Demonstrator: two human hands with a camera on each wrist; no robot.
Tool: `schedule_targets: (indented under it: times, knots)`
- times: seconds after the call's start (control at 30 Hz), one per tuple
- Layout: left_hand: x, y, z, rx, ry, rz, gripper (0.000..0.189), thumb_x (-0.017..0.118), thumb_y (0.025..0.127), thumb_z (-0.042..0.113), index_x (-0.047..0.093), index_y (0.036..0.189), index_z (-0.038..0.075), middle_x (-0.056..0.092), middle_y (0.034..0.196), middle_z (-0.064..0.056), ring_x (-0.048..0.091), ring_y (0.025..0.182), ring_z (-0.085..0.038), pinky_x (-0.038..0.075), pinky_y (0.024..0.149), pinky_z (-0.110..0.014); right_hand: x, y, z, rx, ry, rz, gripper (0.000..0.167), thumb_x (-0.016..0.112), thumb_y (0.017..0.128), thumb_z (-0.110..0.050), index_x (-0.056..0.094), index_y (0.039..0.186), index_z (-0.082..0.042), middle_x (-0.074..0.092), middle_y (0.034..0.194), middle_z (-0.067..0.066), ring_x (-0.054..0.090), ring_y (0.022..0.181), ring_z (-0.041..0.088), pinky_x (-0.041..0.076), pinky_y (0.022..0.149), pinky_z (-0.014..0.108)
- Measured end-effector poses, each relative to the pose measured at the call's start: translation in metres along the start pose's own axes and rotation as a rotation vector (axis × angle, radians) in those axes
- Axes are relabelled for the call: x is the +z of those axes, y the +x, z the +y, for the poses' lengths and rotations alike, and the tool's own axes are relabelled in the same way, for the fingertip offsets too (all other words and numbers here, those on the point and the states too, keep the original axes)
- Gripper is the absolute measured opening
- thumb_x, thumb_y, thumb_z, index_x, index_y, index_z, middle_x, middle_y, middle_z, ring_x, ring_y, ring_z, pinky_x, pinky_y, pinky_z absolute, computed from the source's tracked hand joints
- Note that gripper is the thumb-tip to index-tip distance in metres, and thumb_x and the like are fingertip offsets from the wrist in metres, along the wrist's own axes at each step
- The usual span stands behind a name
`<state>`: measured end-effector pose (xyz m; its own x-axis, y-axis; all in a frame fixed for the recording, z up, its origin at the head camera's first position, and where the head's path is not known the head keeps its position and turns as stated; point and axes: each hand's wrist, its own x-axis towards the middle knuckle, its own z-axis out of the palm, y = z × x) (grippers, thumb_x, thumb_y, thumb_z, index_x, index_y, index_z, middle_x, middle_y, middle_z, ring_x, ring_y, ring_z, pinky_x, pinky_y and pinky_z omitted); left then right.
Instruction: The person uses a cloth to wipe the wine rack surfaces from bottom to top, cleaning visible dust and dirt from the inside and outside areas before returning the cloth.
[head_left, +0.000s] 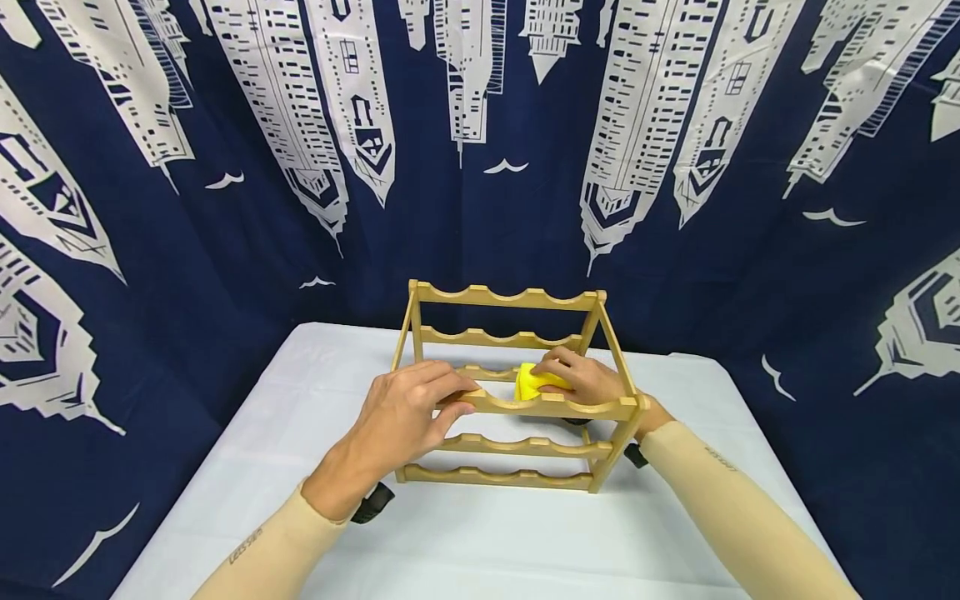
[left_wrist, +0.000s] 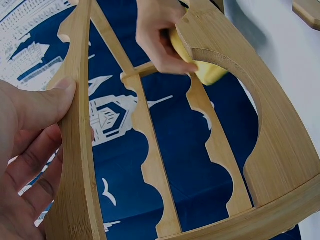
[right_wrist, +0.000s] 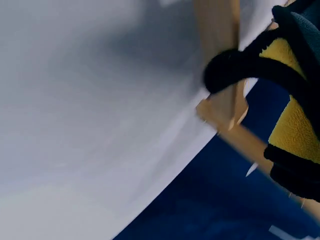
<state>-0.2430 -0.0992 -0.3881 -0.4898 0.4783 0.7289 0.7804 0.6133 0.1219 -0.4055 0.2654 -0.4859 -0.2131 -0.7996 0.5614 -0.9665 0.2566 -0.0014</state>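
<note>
A wooden rack with scalloped rails (head_left: 517,447) stands on the white-covered table. My left hand (head_left: 408,408) grips the left part of its upper front rail; in the left wrist view the thumb (left_wrist: 62,97) presses one face and the fingers curl behind. Inside the rack, behind that rail, my right hand (head_left: 588,382) holds a bright yellow cloth (head_left: 528,382) bunched under its fingers. The cloth (left_wrist: 212,72) is also visible against a rail in the left wrist view. The right wrist view hides the hand and shows a black-edged yellow fuzzy piece (right_wrist: 295,127), unclear in kind.
The white tablecloth (head_left: 480,542) spreads around the rack. Behind it hangs a navy curtain (head_left: 480,225) printed with white buildings and birds. A wooden piece (left_wrist: 307,12) shows at the top right corner of the left wrist view.
</note>
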Motion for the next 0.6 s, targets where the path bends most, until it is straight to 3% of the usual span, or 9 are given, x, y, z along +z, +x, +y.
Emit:
schedule_targets:
  times: [0.07,0.17,0.27,0.37,0.6]
  knots:
    - [0.0,0.0,-0.001,-0.01,-0.004,-0.01,0.022,0.102,0.093,0.021,0.09,0.11,0.017,0.085,0.099,0.006,0.077,0.082,-0.008,0.067,0.066,-0.028,0.006,0.009,0.0,0.033,0.015,-0.078,0.039,0.095,0.093,0.001,0.077,0.126,-0.008,0.073,0.124,0.011,0.079,0.101,0.021,0.073,0.084,0.034]
    - [0.001,0.0,-0.001,-0.021,-0.006,-0.022,0.022,0.102,0.093,0.022,0.09,0.111,0.017,0.085,0.099,0.006,0.076,0.08,-0.007,0.065,0.065,-0.026,0.013,0.021,-0.001,0.088,0.04,-0.184,0.03,0.089,0.103,-0.008,0.075,0.128,-0.016,0.071,0.131,0.005,0.077,0.106,0.016,0.072,0.092,0.031]
    - [0.0,0.001,-0.001,-0.021,0.004,-0.026,0.022,0.102,0.093,0.023,0.091,0.112,0.017,0.084,0.098,0.006,0.076,0.08,-0.007,0.065,0.065,-0.025,0.019,0.032,0.0,0.112,0.057,-0.236,0.025,0.085,0.108,-0.013,0.075,0.13,-0.019,0.069,0.134,0.003,0.074,0.107,0.014,0.071,0.094,0.029]
    - [0.0,0.002,-0.001,-0.016,0.015,-0.026,0.023,0.102,0.093,0.023,0.091,0.112,0.018,0.085,0.099,0.006,0.078,0.083,-0.008,0.066,0.066,-0.026,0.027,0.04,0.004,0.088,0.061,-0.227,0.025,0.087,0.106,-0.011,0.076,0.129,-0.015,0.07,0.13,0.007,0.074,0.104,0.016,0.071,0.092,0.029]
    - [-0.001,0.001,-0.003,-0.026,0.022,-0.032,0.023,0.103,0.092,0.024,0.091,0.111,0.018,0.086,0.101,0.005,0.08,0.085,-0.009,0.067,0.066,-0.026,0.054,0.053,0.017,-0.075,0.075,-0.137,0.032,0.09,0.096,0.002,0.075,0.124,-0.003,0.071,0.124,0.017,0.076,0.092,0.022,0.07,0.083,0.025]
